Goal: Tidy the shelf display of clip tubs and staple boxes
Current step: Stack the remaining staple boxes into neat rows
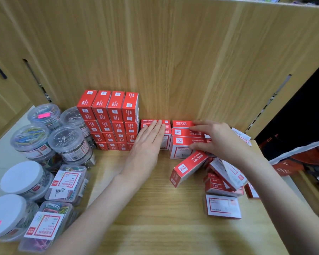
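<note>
Head view: a pale wood-grain shelf (155, 208) with a matching back panel (155, 52) is seen from above. Against the panel a neat block of small red cardboard staple boxes (109, 118) is stacked four wide. Just to its right, a lower stack of red-and-white staple boxes (182, 142) is pressed by both hands. The left hand (147, 142) is laid flat, fingers straight and together, against the stack's left part; nothing is gripped. The right hand (215, 138) is spread over the stack's right part, fingers slightly bent across the box tops. A tilted red box (188, 168) leans beside a jumbled heap of boxes (225, 179). At the left, round clear plastic tubs (68, 142) hold metal and coloured clips; two white-lidded tubs (22, 177) and rectangular clear cases (66, 183) of coloured paper clips are set nearer the front.
</note>
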